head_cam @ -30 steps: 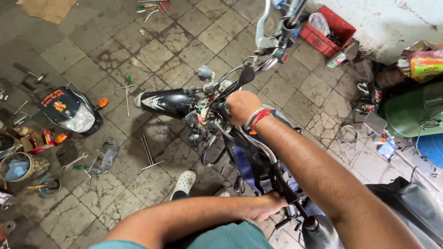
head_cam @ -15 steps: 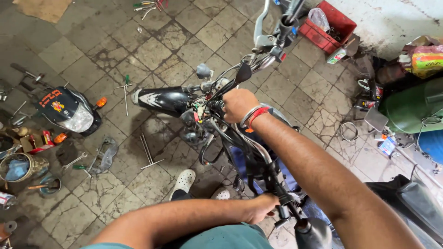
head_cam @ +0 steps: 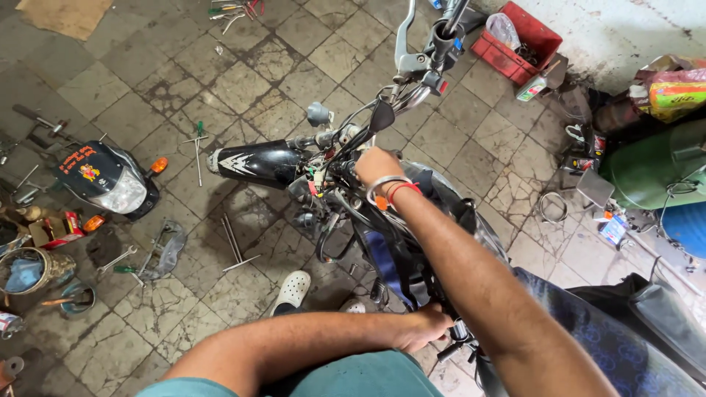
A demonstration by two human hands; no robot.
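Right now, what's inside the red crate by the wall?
The red crate holds a clear plastic bag and a dark pile of small metal parts. Whatever lies under the bag and at the crate's bottom is covered.

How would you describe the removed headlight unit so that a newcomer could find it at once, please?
Start from the motorcycle's black front mudguard and look left across the tiled floor. The headlight unit lies there beside scattered tools. Only it has a black cowl, a clear lens and orange indicator lamps at its sides.

Motorcycle repair workshop; stripped motorcycle (head_cam: 353, 176); detached headlight cowl (head_cam: 110, 180); screwdrivers (head_cam: 197, 143), wrench (head_cam: 118, 259) strewn on tiled floor (head_cam: 243, 81).
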